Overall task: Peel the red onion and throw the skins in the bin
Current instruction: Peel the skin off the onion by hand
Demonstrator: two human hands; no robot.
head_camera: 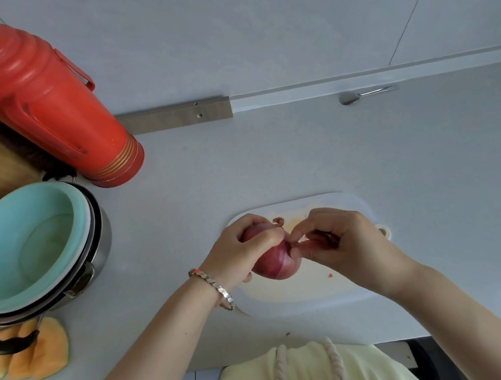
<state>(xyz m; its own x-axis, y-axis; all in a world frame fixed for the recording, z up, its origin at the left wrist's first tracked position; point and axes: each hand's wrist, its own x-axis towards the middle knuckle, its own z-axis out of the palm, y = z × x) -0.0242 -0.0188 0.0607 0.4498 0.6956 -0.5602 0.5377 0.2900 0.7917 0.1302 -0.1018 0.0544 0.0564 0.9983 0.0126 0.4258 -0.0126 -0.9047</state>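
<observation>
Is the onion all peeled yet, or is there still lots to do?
Not yet. Some peeling looks done: a curl of skin lies on the cutting board. The left hand holds the red onion while the right hand pinches skin at its end. No bin is in view, so binning remains.

View: one head camera, wide-angle
Position: above the counter (270, 156), at its near edge
Facing: forward and steeply down, wall (225, 36) at top
Nearness: close; hands fill the lower middle, wearer's chest at bottom edge
Shared: single view
</observation>
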